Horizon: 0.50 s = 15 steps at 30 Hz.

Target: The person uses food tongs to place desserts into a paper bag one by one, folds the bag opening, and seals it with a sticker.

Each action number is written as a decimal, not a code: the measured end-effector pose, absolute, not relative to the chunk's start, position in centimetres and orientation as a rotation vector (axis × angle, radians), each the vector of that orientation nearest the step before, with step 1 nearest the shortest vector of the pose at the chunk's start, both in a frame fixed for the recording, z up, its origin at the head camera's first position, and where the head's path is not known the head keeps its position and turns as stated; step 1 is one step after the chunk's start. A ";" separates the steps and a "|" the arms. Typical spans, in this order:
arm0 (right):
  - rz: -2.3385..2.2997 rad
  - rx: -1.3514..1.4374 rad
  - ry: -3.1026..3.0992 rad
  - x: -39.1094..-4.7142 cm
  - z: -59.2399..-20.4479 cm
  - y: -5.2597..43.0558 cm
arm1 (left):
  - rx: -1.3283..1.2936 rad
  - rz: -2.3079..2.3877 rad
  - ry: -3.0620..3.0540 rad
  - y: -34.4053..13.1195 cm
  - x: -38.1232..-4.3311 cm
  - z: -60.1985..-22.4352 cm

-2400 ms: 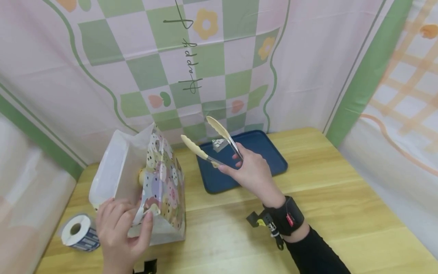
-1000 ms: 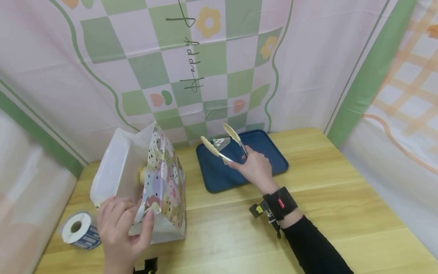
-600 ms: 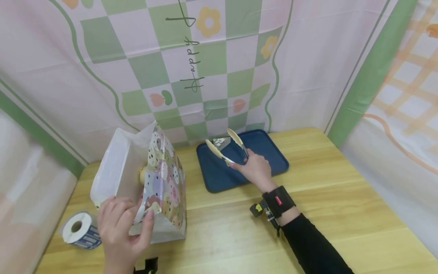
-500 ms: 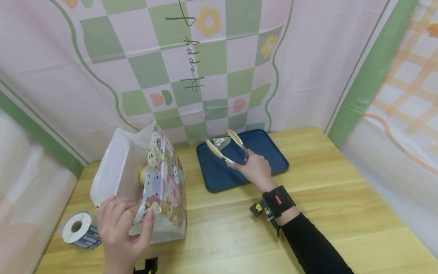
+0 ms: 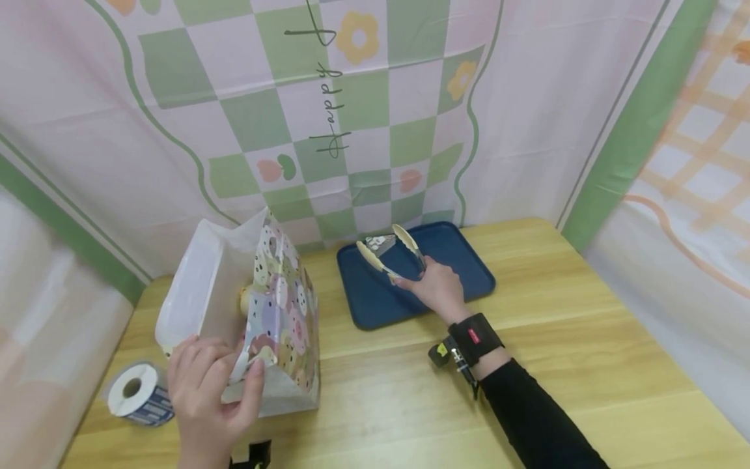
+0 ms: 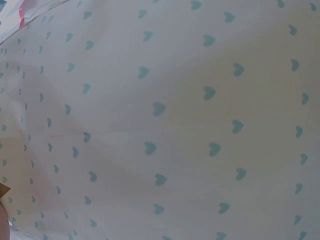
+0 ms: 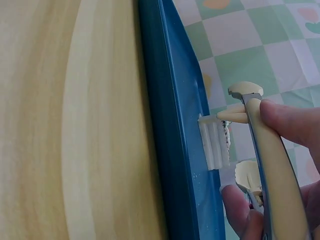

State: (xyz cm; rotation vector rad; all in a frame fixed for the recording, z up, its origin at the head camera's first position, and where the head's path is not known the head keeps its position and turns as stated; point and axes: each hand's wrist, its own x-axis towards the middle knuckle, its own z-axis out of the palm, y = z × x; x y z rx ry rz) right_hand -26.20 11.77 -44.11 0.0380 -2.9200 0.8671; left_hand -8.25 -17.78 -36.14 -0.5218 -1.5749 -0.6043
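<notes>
My right hand grips a pair of tongs with cream scalloped tips and metal arms, spread apart. The tips are on either side of a small white layered wedge with dark specks, like a cake slice, lying at the back left of the blue tray. In the right wrist view the cake slice is partly behind the tongs; contact is unclear. My left hand holds the near rim of an upright paper bag with cartoon animals. Inside the bag, something yellowish shows partly.
A roll of labels with a white top and blue side stands left of the bag. The wooden table extends in front of the tray and to its right. A patterned cloth hangs directly behind the table.
My right hand has moved the spread tongs right and down, from in front of the tray to over the cake slice. My left hand still holds the bag's rim.
</notes>
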 end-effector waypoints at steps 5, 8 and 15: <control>0.871 0.027 -2.938 -26.4 -44.3 11.8 | -0.518 -0.601 -1.589 -17.9 -8.2 -36.3; 0.877 0.013 -2.953 -26.5 -44.3 11.7 | -0.518 -0.601 -1.590 -17.9 -8.2 -36.3; 0.840 0.004 -2.993 -26.6 -44.4 11.5 | -0.516 -0.596 -1.585 -18.0 -8.2 -36.3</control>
